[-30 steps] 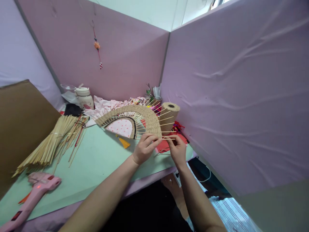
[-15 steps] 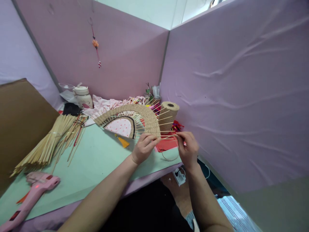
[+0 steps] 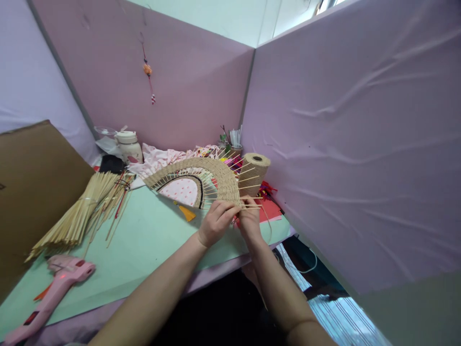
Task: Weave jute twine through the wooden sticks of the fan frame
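Note:
A half-round woven fan [image 3: 226,180] with thin sticks radiating from it stands tilted over the table. Its inner panel [image 3: 181,191] is white with pink dots, and a yellow tassel [image 3: 187,213] hangs below. My left hand [image 3: 218,222] is closed on the fan's lower right corner. Close beside it, my right hand [image 3: 249,216] is closed among the end sticks at the woven edge; its fingertips are partly hidden behind them. A loose strand of twine [image 3: 268,223] trails to the right of that hand.
Behind the fan stands a big twine spool [image 3: 255,174]. A stick bundle [image 3: 74,216] lies left, with a pink glue gun [image 3: 54,293] nearer me. A white jar [image 3: 128,146] and patterned cloth [image 3: 158,154] are at the back. A cardboard sheet [image 3: 36,182] and purple partitions [image 3: 345,144] flank the table.
My right hand has moved left, from holding the twine out beyond the stick ends to the fan's woven edge. My left hand stays on the corner. The view has shifted slightly.

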### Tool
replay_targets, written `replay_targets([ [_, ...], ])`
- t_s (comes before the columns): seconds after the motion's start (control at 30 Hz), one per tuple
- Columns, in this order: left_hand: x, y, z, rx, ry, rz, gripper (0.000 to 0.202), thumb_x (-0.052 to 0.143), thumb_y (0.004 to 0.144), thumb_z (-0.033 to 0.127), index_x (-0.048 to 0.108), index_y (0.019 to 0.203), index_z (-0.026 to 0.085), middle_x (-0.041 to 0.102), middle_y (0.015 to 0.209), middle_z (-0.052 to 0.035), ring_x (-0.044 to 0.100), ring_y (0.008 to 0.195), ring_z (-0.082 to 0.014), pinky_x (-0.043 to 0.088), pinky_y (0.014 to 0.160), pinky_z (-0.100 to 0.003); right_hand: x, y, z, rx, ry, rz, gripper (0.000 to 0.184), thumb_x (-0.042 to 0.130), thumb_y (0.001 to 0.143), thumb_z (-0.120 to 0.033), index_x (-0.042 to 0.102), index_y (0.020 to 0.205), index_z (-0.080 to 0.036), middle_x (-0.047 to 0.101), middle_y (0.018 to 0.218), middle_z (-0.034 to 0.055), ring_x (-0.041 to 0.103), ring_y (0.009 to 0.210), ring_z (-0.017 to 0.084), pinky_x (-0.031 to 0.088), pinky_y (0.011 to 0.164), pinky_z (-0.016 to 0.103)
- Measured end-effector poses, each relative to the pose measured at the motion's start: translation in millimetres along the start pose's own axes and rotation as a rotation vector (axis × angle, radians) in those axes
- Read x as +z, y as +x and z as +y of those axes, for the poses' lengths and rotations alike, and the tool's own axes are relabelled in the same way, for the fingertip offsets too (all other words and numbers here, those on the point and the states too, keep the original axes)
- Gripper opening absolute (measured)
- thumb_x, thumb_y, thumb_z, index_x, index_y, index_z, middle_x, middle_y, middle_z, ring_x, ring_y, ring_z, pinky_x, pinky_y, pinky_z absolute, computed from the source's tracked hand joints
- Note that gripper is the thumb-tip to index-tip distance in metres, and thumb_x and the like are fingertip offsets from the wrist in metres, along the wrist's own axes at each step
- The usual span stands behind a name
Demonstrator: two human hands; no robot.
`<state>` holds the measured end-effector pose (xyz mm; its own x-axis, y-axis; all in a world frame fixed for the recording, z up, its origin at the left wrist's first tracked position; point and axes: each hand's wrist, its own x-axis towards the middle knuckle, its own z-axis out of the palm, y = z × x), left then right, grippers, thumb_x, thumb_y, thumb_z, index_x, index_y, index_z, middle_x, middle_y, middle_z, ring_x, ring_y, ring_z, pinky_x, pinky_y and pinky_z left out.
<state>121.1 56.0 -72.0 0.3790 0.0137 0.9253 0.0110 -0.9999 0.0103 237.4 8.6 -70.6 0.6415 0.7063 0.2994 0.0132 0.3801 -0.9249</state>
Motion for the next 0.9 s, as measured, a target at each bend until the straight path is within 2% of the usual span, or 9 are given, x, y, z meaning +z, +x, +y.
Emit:
replay_targets([
  [0.1, -0.1, 1.0, 2.1, 0.019, 0.024, -0.01, 0.034, 0.051, 0.093, 0.013, 0.056, 0.126, 0.017, 0.065, 0.102, -0.0094, 0.056, 0.097, -0.0189, 0.049, 0.088, -0.034, 5.1, -3.9, 3.3, 0.059, 0.174, 0.004, 0.021, 0.067, 0.07, -0.034, 0.054, 0.075, -0.02, 0.054, 0.068, -0.0046, 0.045, 0.059, 0.009, 0.039, 0.058, 0.022],
  [0.2, 0.6, 3.1, 3.9, 0.016, 0.125, -0.035, 0.031, 0.053, 0.093, 0.016, 0.059, 0.123, 0.018, 0.066, 0.098, -0.008, 0.056, 0.095, -0.0187, 0.045, 0.088, -0.034, 4.6, -6.4, 4.6, 0.082, 0.246, 0.004, 0.023, 0.071, 0.067, -0.031, 0.053, 0.076, -0.02, 0.056, 0.07, -0.0045, 0.048, 0.062, 0.01, 0.04, 0.06, 0.022],
  [0.33, 2.3, 5.4, 1.8, 0.008, 0.266, -0.016, 0.02, 0.056, 0.092, 0.019, 0.065, 0.109, 0.02, 0.067, 0.086, -0.0044, 0.054, 0.082, -0.0169, 0.04, 0.081, -0.034, 1.8, -6.3, 5.8, 0.079, 0.191, -0.019, 0.02, 0.071, 0.068, -0.029, 0.055, 0.072, -0.019, 0.053, 0.068, -0.005, 0.045, 0.06, 0.009, 0.038, 0.057, 0.021],
  [0.5, -0.1, 6.1, -1.0, 0.072, 0.184, 0.031, 0.012, 0.057, 0.089, 0.012, 0.064, 0.097, 0.017, 0.067, 0.083, -0.005, 0.052, 0.081, -0.0171, 0.043, 0.078, -0.032, -5.1, -0.5, 5.3, 0.06, 0.084, -0.039, 0.023, 0.071, 0.072, -0.036, 0.057, 0.07, -0.018, 0.054, 0.066, -0.0044, 0.044, 0.057, 0.009, 0.036, 0.055, 0.022],
  [0.63, -3.8, 4.2, 0.5, 0.073, 0.172, 0.046, 0.013, 0.06, 0.086, 0.009, 0.064, 0.095, 0.018, 0.066, 0.081, -0.0037, 0.051, 0.08, -0.0162, 0.045, 0.076, -0.031, -14.3, 3.9, -0.2, -0.049, -0.098, 0.022, 0.026, 0.072, 0.073, -0.04, 0.06, 0.072, -0.017, 0.058, 0.067, -0.0026, 0.05, 0.062, 0.011, 0.04, 0.062, 0.025],
  [0.73, -4.1, 2.4, 1.2, 0.072, 0.168, 0.037, 0.014, 0.062, 0.084, 0.008, 0.064, 0.094, 0.019, 0.065, 0.08, -0.003, 0.052, 0.079, -0.0153, 0.046, 0.074, -0.03, -20.6, 3.8, -5.9, -0.138, -0.214, 0.076, 0.028, 0.071, 0.075, -0.042, 0.059, 0.07, -0.018, 0.056, 0.063, -0.0032, 0.05, 0.061, 0.012, 0.04, 0.06, 0.025],
  [0.9, -3.2, 2.5, 1.6, 0.039, 0.151, 0.029, 0.012, 0.062, 0.085, 0.01, 0.065, 0.092, 0.02, 0.069, 0.103, -0.0073, 0.057, 0.097, -0.0183, 0.05, 0.082, -0.033, -28.8, 4.2, -8.7, -0.402, -0.449, 0.139, 0.032, 0.069, 0.081, -0.044, 0.057, 0.066, -0.018, 0.054, 0.061, -0.003, 0.048, 0.057, 0.012, 0.037, 0.056, 0.025],
])
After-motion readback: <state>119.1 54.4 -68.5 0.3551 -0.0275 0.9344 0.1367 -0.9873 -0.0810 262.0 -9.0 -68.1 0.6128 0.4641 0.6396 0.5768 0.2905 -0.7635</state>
